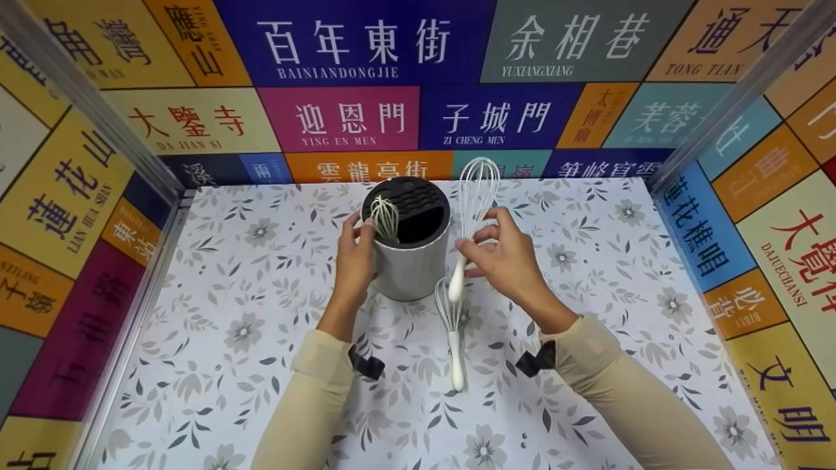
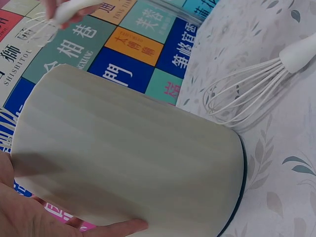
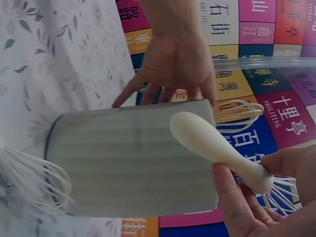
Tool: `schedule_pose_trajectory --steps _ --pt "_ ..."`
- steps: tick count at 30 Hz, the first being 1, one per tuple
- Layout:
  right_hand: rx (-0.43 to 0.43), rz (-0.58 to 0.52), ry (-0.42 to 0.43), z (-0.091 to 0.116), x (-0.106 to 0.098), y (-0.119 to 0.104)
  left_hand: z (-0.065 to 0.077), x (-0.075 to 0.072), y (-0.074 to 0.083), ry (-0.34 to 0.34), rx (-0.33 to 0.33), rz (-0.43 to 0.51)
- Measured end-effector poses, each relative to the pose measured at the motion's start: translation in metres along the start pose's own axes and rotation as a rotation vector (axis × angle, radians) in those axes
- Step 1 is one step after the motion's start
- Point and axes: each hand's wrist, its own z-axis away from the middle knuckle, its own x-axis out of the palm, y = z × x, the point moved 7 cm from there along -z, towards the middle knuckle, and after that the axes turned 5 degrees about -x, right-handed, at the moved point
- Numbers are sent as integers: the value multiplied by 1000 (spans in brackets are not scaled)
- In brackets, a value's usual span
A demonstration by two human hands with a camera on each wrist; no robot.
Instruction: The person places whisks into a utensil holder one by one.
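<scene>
Looking through the head cam from my end, the left hand [image 1: 356, 261] has the pot [image 1: 408, 274] by its left side, fingers spread but bent round it, thumb up near the rim. The pot stands upright towards the back of the table [image 1: 241, 294], grey with a ridged black top [image 1: 418, 196] and a dark opening in that top.

Right hand [image 1: 509, 251] is pinching the big whisk [image 1: 457, 281] between thumb and fingers, close to where the wires meet the handle. Wires up, handle down, leaning a bit, just right of the pot and not in it.

I've got a small whisk [image 1: 385, 219] sitting in the left part of the top, wires up. A third whisk [image 1: 456, 365] lies on the table in front, wires towards the pot, right by its base; can't tell if they touch
</scene>
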Motion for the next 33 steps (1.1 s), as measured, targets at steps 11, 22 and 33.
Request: schedule_pose_trajectory --steps 11,22,33 --pt "-198 -18 54 -25 16 -51 1 -1 0 -9 15 3" --pt "-344 86 130 -43 38 -66 0 0 0 -6 -6 -20" --pt "-373 253 56 -50 59 -45 0 1 3 6 16 -33"
